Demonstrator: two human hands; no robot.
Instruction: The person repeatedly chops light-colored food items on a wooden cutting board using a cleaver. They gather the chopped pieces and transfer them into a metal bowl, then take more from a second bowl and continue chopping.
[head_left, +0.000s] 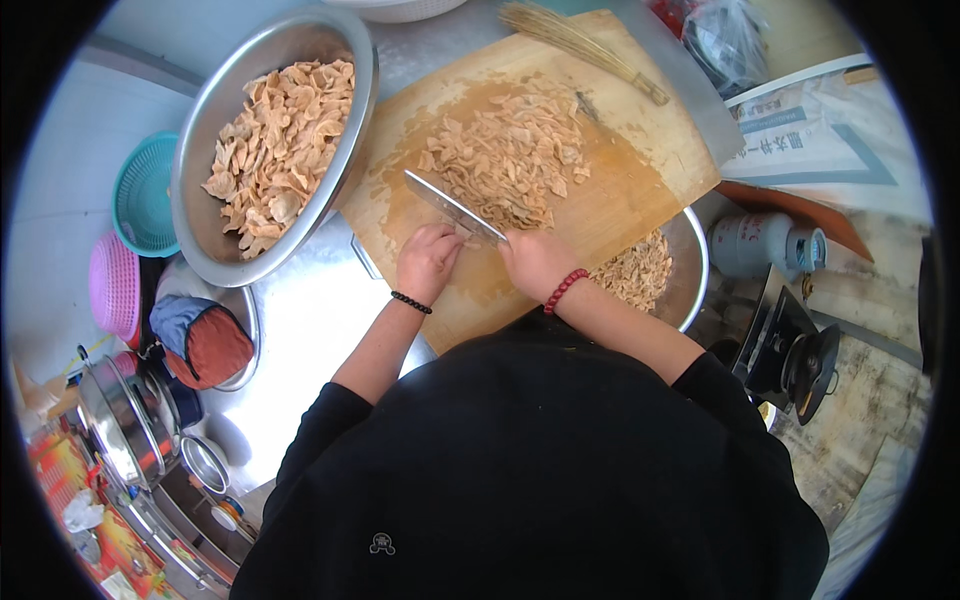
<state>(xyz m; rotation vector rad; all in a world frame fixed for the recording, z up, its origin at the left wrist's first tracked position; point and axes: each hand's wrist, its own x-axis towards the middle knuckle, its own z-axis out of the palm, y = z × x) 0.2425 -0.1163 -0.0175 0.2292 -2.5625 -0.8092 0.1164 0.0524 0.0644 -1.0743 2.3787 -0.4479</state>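
Observation:
My right hand (537, 264) grips the handle of a kitchen cleaver (450, 204), whose blade points up and left across a wooden cutting board (630, 176). Close to the near side of the blade, my left hand (427, 262) rests on the board with its fingers curled. A few small pale scraps show by its fingertips; whether they are held is hidden. Just beyond the blade lies a heap of cut, tan food strips (517, 154). At the left, a tilted steel basin (196, 187) holds larger curled pieces (289, 150) of similar colour.
A straw whisk broom (585, 49) lies on the board's far edge. Below its right side stands a steel bowl (694, 262) of shredded pieces. Teal (139, 199) and pink (112, 285) plastic baskets are at the left, a gas cylinder (757, 241) and a stove (780, 345) at the right.

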